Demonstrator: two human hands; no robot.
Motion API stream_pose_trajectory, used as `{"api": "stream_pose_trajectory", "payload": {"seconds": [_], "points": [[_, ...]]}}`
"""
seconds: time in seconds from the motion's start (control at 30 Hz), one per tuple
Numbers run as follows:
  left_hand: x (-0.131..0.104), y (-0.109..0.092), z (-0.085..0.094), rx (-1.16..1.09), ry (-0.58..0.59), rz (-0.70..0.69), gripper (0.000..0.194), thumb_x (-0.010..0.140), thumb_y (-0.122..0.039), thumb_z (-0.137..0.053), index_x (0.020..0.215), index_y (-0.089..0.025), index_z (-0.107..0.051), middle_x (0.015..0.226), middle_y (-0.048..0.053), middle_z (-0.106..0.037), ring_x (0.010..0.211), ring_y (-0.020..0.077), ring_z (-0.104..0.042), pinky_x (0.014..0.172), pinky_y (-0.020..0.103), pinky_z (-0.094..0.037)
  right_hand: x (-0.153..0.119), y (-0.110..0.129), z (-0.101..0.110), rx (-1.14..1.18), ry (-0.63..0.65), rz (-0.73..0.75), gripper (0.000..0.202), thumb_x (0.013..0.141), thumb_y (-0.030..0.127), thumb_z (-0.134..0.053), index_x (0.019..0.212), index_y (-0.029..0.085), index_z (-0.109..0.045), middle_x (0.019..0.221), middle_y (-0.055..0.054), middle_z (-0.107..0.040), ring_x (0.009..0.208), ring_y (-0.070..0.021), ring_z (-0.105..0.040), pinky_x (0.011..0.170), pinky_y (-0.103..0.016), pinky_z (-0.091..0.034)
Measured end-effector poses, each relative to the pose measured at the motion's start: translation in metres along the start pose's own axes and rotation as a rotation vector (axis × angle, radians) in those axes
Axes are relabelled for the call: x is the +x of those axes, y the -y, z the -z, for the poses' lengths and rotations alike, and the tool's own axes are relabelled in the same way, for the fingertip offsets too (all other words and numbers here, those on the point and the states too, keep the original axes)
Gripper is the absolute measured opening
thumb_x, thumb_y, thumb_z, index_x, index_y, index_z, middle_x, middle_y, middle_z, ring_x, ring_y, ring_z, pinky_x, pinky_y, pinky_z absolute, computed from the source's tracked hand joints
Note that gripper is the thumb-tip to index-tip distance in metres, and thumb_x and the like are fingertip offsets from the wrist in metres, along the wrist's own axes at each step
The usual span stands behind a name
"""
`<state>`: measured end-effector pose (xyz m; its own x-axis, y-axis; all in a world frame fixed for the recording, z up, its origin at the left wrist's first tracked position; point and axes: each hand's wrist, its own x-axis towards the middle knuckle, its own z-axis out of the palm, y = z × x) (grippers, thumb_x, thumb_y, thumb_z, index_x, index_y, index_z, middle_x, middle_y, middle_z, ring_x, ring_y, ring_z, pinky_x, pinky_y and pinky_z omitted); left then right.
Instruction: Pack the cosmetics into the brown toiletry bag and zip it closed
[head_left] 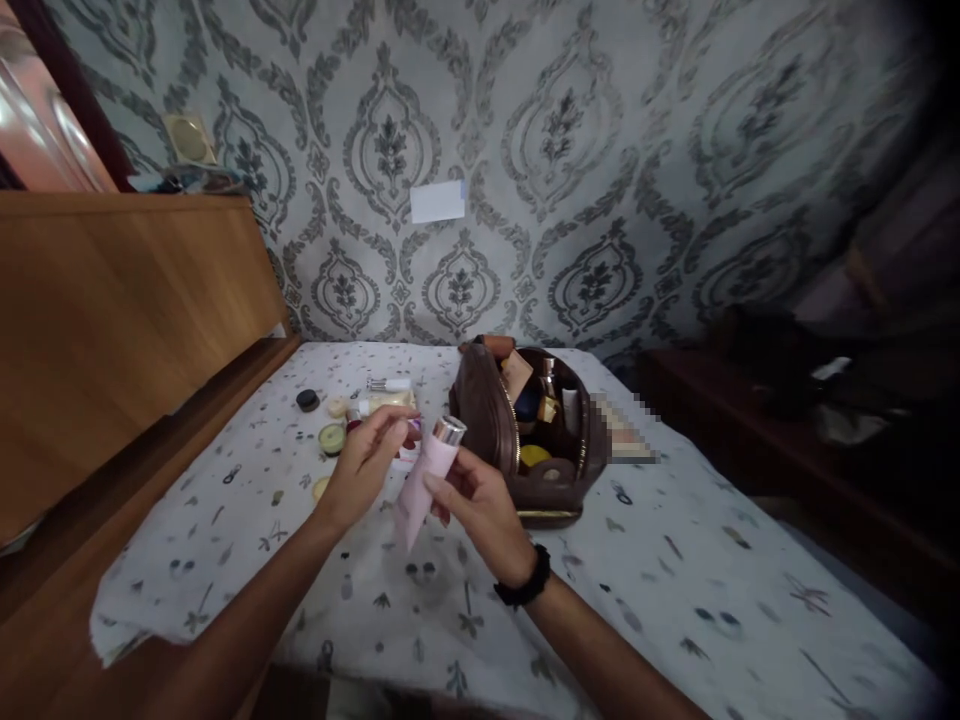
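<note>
My right hand (484, 500), with a black band at the wrist, is closed around a pale pink squeeze tube (426, 490). The tube is tilted, its silver cap (449, 430) up and its flat end down. My left hand (367, 465) is just left of the tube, fingers stretched out and apart from it. Behind the hands stands a dark brown cosmetic bag (480, 405), unzipped. Inside it are a gold-capped bottle (549, 410), a white tube (571, 410) and a yellow round item (535, 456).
Left of the bag lie a green jar (331, 438), a dark round lid (307, 401), a cream-coloured jar (337, 407) and a clear-and-white tube (390, 384). They rest on a patterned white cloth (247, 560). A wooden panel (127, 330) borders the left side; a wallpapered wall rises behind.
</note>
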<state>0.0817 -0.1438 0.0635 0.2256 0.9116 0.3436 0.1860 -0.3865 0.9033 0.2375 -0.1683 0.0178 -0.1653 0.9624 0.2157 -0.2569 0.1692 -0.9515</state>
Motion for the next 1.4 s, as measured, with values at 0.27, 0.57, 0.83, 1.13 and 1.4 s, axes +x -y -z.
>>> {"api": "stream_pose_trajectory", "payload": {"seconds": [0.27,0.57,0.83,1.13,1.4], "points": [[-0.047,0.016,-0.011,-0.431,0.261,0.415,0.044,0.079,-0.058,-0.067,0.089,-0.014,-0.065,0.073,0.004,-0.067,0.062,0.0134,-0.059,0.058,0.024,-0.043,-0.019,0.030,0.029,0.321,-0.208,-0.042,0.035,0.070,0.038,-0.083,0.097,0.020,-0.067,0.086,-0.002,-0.066,0.061,-0.0080,-0.053,0.055,-0.020,-0.047],[-0.052,0.007,-0.046,-0.607,0.306,0.506,0.039,0.075,-0.051,-0.074,0.079,-0.014,-0.065,0.053,0.001,-0.061,0.047,0.0088,-0.049,0.049,0.021,-0.035,-0.053,0.071,0.062,-0.006,-0.173,0.099,0.043,0.086,0.049,-0.066,0.114,0.017,-0.063,0.077,-0.004,-0.066,0.060,-0.0136,-0.059,0.056,-0.028,-0.052],[-0.043,-0.005,-0.079,-0.307,0.488,0.253,0.034,0.093,-0.048,-0.051,0.094,-0.017,-0.066,0.059,0.002,-0.064,0.052,0.0115,-0.058,0.050,0.021,-0.043,-0.076,0.119,0.103,-0.164,-0.324,0.283,0.032,0.085,0.045,-0.068,0.107,0.022,-0.063,0.076,-0.001,-0.063,0.053,-0.0113,-0.058,0.046,-0.024,-0.049],[-0.013,0.011,-0.105,0.718,0.188,-0.736,0.029,0.095,-0.017,-0.048,0.121,-0.016,-0.062,0.067,0.002,-0.071,0.049,0.0143,-0.064,0.046,0.023,-0.046,-0.043,0.151,0.136,-0.430,-0.463,0.482,0.022,0.085,0.038,-0.070,0.100,0.022,-0.066,0.084,0.000,-0.064,0.064,-0.0109,-0.059,0.057,-0.023,-0.051],[-0.013,0.028,-0.113,0.790,0.224,-0.804,0.019,0.092,-0.011,-0.050,0.108,-0.013,-0.060,0.064,0.002,-0.068,0.050,0.0141,-0.061,0.050,0.026,-0.048,0.002,0.133,0.157,-0.686,-0.171,0.392,0.023,0.086,0.040,-0.066,0.098,0.020,-0.066,0.086,0.000,-0.066,0.074,-0.0123,-0.060,0.065,-0.023,-0.049]]}}
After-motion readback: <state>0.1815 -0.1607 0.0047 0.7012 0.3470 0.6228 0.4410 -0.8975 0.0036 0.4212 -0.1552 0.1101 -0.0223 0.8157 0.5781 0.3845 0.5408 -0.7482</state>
